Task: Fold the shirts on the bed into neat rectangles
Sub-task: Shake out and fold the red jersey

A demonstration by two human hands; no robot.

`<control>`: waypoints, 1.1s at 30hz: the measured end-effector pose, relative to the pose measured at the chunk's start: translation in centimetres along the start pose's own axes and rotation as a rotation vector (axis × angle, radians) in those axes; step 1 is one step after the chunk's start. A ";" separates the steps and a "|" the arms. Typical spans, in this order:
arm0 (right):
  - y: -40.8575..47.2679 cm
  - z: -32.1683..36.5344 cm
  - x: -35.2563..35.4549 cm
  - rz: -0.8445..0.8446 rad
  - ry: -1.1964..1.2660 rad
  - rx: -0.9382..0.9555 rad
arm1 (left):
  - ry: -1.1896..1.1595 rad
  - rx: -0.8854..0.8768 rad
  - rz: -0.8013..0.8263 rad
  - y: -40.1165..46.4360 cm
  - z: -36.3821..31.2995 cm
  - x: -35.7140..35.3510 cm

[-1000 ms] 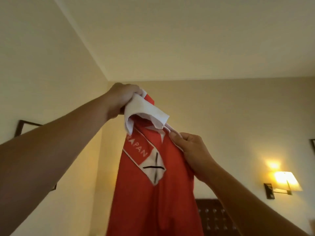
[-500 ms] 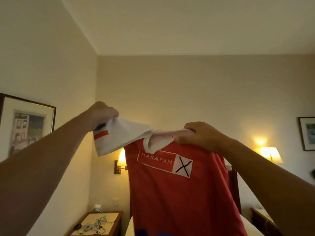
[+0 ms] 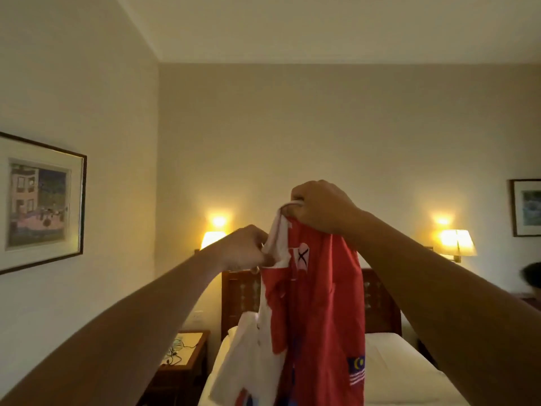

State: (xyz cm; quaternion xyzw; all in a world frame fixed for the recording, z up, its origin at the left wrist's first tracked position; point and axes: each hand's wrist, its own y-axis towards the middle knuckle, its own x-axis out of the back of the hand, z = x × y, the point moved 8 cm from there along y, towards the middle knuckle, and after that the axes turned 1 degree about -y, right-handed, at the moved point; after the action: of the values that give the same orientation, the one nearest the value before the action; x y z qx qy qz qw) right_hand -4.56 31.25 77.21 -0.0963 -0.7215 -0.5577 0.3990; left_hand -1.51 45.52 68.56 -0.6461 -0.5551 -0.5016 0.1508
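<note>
Both hands are up in the air above the bed [image 3: 404, 364], holding one red and white shirt [image 3: 319, 303] so that it hangs down in a bunched, twisted column over the mattress. The right hand [image 3: 319, 209] is the higher one; its fingers are curled tight round a white edge of the cloth at the very top, and the red body of the shirt drops straight from under that fist. The left hand [image 3: 243, 250] sits lower and just to the left, fingers pressed together and pinching white fabric at the shirt's upper left edge. A white panel falls below it toward the bed, while a small flag patch shows near the shirt's lower right.

Behind the shirt stands the dark wooden headboard [image 3: 380, 300], mostly hidden by the hanging cloth. Lit wall lamps [image 3: 456, 241] glow either side of the headboard. Left of the bed is a nightstand [image 3: 187, 356] with tangled cables on top, and a framed picture [image 3: 41, 203] hangs on the left wall.
</note>
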 end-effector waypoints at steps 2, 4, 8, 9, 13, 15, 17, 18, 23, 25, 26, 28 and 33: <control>-1.0 -1.1 -0.4 0.080 -0.050 -0.007 | -0.003 0.013 -0.028 0.2 1.4 -0.1; -2.5 -2.4 -1.5 0.219 -0.056 -0.024 | -0.156 0.072 -0.069 0.0 2.7 0.7; -6.1 -4.1 -4.8 0.427 0.009 -0.057 | -0.450 0.142 -0.044 -0.8 3.4 0.7; -6.8 -4.5 -5.7 0.443 -0.023 -0.049 | -0.489 0.157 -0.031 -1.0 3.3 0.3; -9.1 -6.8 -7.5 0.382 0.109 -0.134 | -0.524 0.164 -0.040 -1.8 2.0 -1.0; -10.5 -8.4 -8.0 0.361 0.275 -0.220 | -0.552 0.119 -0.009 -2.2 1.3 -1.5; -12.0 -9.7 -8.5 0.356 0.389 -0.274 | -0.372 0.038 0.060 -2.8 0.9 -2.0; -12.6 -10.3 -8.7 0.353 0.425 -0.295 | -0.197 0.003 0.097 -3.0 0.9 -2.3; -15.0 -11.9 -9.5 0.287 0.520 -0.416 | 0.191 0.008 0.159 -4.8 2.3 -3.6; -15.2 -11.6 -9.3 0.175 0.573 -0.457 | 0.149 -0.007 0.134 -5.2 2.6 -3.8; -15.2 -11.5 -9.2 0.114 0.611 -0.492 | 0.103 -0.018 0.102 -5.4 2.6 -3.7; -15.4 -11.3 -9.2 0.033 0.693 -0.559 | -0.018 0.015 0.034 -5.6 3.6 -3.4; -15.4 -10.6 -9.6 0.003 0.659 -0.520 | -0.334 0.262 0.016 -7.4 6.4 -4.6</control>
State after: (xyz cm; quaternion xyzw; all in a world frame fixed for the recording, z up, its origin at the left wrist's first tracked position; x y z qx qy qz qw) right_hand -2.16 19.29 60.07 -0.0113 -0.3904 -0.7216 0.5716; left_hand -4.32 50.22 59.31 -0.6995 -0.6278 -0.3100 0.1432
